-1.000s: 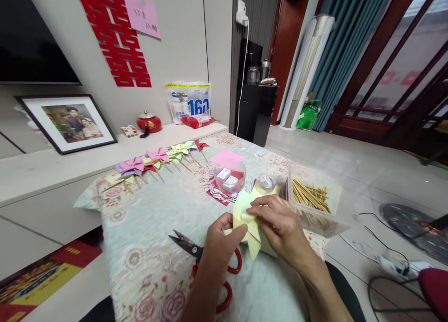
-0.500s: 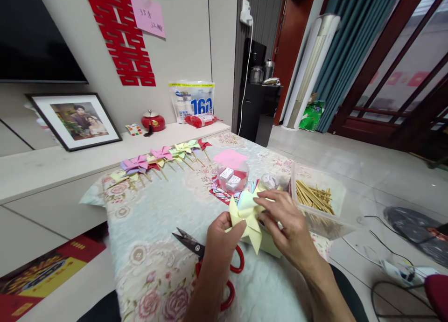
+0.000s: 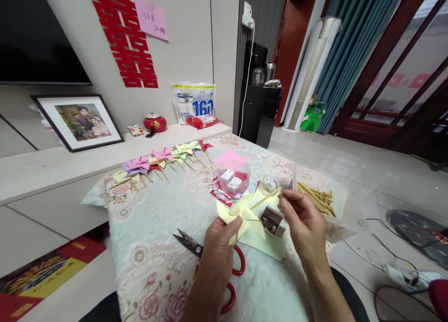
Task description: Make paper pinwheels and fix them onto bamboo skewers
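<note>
My left hand [image 3: 221, 240] pinches a pale yellow paper pinwheel [image 3: 250, 221] near its middle, the thumb lying on top. A thin yellowish strip [image 3: 264, 199] slants up and right from the pinwheel; I cannot tell whether it is a stick or a blade's edge. My right hand [image 3: 304, 214] has thumb and fingertips closed at the strip's upper end. Beneath the hands a small open box [image 3: 271, 221] of little metal pieces rests by pale yellow-green paper [image 3: 276, 252]. Red-handled scissors [image 3: 191, 242] lie open, partly under my left forearm.
Several finished pinwheels [image 3: 163, 156] line the table's far left edge. Behind the hands stand a round clear container [image 3: 241, 175] with small white boxes, a pink paper square [image 3: 231, 159] and a clear tape roll [image 3: 270, 182]. A clear bin of wooden sticks [image 3: 317, 198] is at right.
My right hand has moved right, off the pinwheel's blades to the strip's end. The pinwheel has turned and tilted in my left hand. The small box of metal pieces is now uncovered.
</note>
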Demonstrator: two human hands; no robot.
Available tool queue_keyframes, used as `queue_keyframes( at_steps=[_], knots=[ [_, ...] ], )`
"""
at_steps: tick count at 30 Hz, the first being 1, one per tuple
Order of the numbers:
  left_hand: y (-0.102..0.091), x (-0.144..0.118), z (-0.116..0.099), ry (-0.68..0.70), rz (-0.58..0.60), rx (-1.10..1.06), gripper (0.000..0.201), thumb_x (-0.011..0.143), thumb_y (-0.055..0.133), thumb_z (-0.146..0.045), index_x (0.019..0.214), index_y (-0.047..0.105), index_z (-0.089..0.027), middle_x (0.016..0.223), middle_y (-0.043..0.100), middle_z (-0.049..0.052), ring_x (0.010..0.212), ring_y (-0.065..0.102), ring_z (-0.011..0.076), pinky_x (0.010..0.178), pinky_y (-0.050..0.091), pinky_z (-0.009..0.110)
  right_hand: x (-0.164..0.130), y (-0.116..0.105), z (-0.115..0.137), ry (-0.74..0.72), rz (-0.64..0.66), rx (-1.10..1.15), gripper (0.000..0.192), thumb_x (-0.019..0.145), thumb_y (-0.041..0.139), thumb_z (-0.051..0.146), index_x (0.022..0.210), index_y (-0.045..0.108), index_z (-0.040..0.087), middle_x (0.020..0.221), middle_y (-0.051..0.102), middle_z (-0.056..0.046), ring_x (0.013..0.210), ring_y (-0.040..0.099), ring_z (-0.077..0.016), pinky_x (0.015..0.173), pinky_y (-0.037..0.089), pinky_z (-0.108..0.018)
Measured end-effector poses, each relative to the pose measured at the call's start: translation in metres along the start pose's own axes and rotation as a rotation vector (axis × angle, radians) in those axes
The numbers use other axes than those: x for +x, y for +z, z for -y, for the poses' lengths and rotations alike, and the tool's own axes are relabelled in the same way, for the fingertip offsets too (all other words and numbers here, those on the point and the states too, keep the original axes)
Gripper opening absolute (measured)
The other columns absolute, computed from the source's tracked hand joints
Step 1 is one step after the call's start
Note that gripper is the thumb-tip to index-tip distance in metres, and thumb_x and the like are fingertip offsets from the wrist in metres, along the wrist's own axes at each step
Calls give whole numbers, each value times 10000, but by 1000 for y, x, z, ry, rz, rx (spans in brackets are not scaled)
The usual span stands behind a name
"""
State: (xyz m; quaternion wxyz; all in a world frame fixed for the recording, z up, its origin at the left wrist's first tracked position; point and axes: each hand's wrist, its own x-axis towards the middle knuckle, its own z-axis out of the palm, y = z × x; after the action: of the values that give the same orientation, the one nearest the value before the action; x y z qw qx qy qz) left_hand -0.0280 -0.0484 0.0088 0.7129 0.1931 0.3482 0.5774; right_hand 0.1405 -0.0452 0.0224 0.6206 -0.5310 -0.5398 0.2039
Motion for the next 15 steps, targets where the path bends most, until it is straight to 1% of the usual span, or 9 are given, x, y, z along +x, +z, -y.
queue_keyframes(
  at_steps=[1,2,3,5,6,8,10,12,15],
  knots=[
    [0,0,1,7,-10,-9,496,620,852,-290,1078,726,-147,1007,773,101,937,709,269,813,544,321,-1,0,4,-52,33,-41,189,913,626,355,1028,661,209,968,694,-78,852,659,-214,759,557,-363],
    [0,0,1,16,-18,-18,472,636,842,-294,1073,729,-156,1002,774,91,928,709,260,796,545,309,-2,1,8,-118,97,-85,142,914,623,330,985,664,214,949,688,-71,866,653,-216,764,547,-357],
    [1,-1,2,27,-26,-25,441,652,831,-295,1063,733,-165,991,775,80,917,708,251,779,545,300,-3,2,11,-187,180,-125,115,913,620,298,982,664,218,959,684,-69,893,648,-220,776,538,-355],
    [2,-2,2,51,-38,-34,391,668,815,-285,1038,743,-180,957,776,61,894,708,241,752,543,287,-5,6,15,-322,327,-191,162,903,611,223,1059,656,224,1035,675,-73,980,632,-233,828,523,-371],
    [2,-2,2,59,-39,-39,383,668,811,-280,1033,746,-185,941,777,54,884,708,239,741,542,284,-6,9,15,-377,365,-219,216,897,603,187,1105,645,226,1069,668,-77,1020,619,-240,856,514,-385],
    [3,-2,3,60,-31,-51,401,664,811,-272,1051,746,-195,927,777,45,871,708,237,723,537,274,-8,14,12,-450,382,-270,295,892,575,129,1166,622,229,1081,660,-82,1043,603,-248,872,497,-408],
    [3,-2,3,49,-13,-66,429,669,810,-266,1089,739,-207,939,777,43,865,709,230,710,530,260,-10,19,7,-493,370,-318,322,895,554,94,1181,614,229,1046,660,-83,1014,604,-249,844,485,-414],
    [2,-1,4,46,4,-78,430,685,802,-253,1109,736,-214,955,778,47,862,709,223,707,525,249,-11,21,4,-526,353,-354,318,902,548,81,1177,615,227,1006,662,-79,971,611,-245,810,474,-408],
    [1,0,6,50,35,-86,423,710,784,-238,1129,732,-211,961,778,57,869,709,229,717,525,251,-12,23,2,-558,336,-367,289,916,547,79,1156,618,225,974,669,-75,931,618,-236,807,459,-409]
  ],
)
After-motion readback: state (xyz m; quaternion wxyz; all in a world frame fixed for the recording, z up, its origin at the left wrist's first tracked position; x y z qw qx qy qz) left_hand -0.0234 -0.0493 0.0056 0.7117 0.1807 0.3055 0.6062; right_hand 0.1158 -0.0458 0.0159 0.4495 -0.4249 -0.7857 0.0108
